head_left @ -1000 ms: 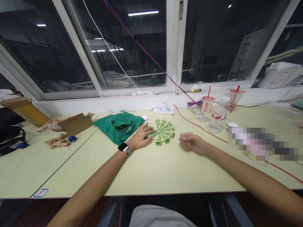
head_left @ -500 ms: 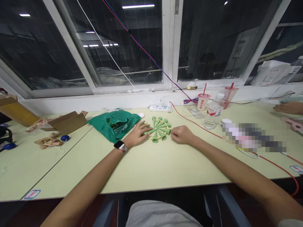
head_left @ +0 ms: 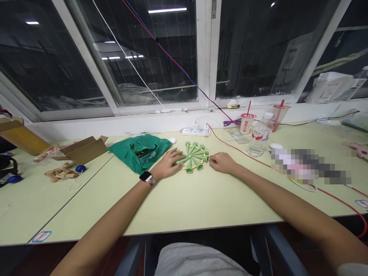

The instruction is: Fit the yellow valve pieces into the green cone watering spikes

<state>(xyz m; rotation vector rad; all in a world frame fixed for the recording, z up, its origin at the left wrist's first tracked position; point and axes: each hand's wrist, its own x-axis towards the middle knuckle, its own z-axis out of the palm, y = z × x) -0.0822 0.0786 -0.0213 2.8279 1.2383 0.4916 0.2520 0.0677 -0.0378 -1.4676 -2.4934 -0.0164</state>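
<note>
Well, both forearms reach forward, palms down on table [head_left: 230, 203]. Left hand [head_left: 168, 165] flat, grip open, fingers slightly apart, fingertips touching green plastic spikes [head_left: 194, 157] fanned in star between hands. Right hand [head_left: 222, 162] just beside spikes, grip loosely open, fingers lightly bent. Green plastic bag [head_left: 139, 153] near left hand; watch [head_left: 146, 178] on left wrist

Workroom or office, indoors, dark outside. Fittings: long pale-green laminate desks [head_left: 201, 203] joined end to end beneath white-framed windows [head_left: 258, 50], ceiling strip lights reflected in the glass. On the far desk edge: power strip [head_left: 196, 132], loose red cable [head_left: 230, 145], takeaway cup [head_left: 247, 124]. Far left: opened cardboard box [head_left: 83, 150].
</note>
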